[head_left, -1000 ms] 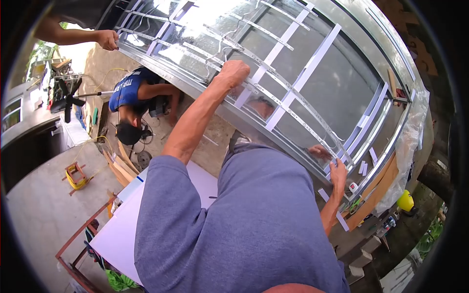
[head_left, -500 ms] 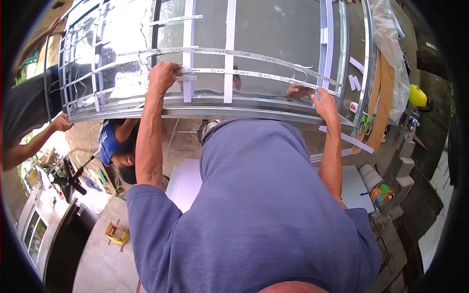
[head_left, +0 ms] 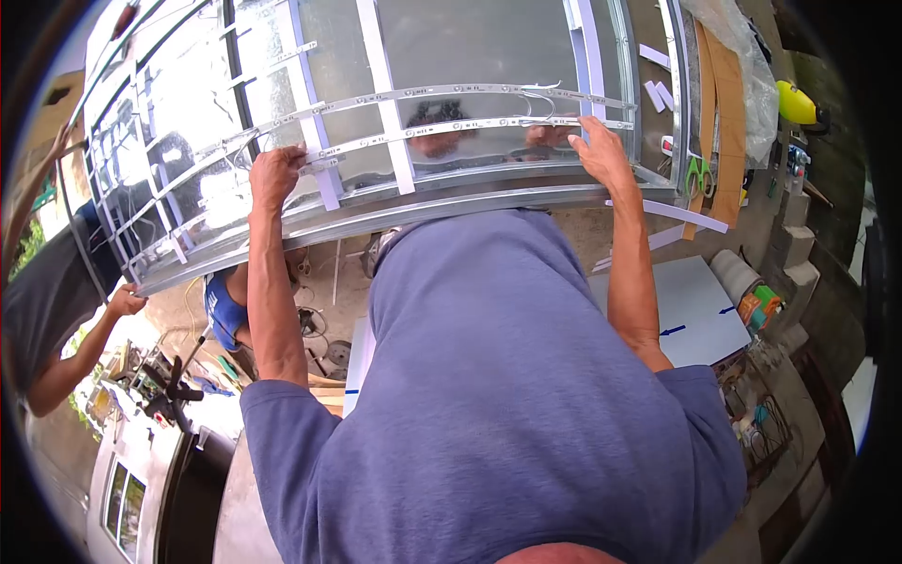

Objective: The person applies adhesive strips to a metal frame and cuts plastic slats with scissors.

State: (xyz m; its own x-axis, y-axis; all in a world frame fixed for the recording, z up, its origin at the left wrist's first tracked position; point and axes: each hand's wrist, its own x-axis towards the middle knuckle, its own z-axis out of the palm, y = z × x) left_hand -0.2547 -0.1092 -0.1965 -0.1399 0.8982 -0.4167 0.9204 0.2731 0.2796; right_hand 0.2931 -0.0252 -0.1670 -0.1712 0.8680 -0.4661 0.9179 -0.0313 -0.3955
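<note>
head view: left hand (head_left: 275, 175) closed, fingers curled over the near end of a thin led strip (head_left: 442, 128) lying along the shiny metal-backed sign panel (head_left: 489, 47). right hand (head_left: 598, 148) laid flat farther along the same strip, fingers spread and pressing down, clamped on nothing. a second strip (head_left: 423, 95) already in place just above, parallel, with wire loops at its right end. white tape strips (head_left: 385, 85) crossing both rows and apparently holding them down; several more rows visible toward the far left of the panel. judged from this: most rows seated, the nearest one under the hands not yet fully fixed. green scissors (head_left: 696, 175) and loose tape pieces (head_left: 658, 94) near the panel's right edge. a co-worker's hand (head_left: 127, 301) gripping the frame at far left; another person in a blue shirt (head_left: 223, 305) crouched below the panel.
</note>
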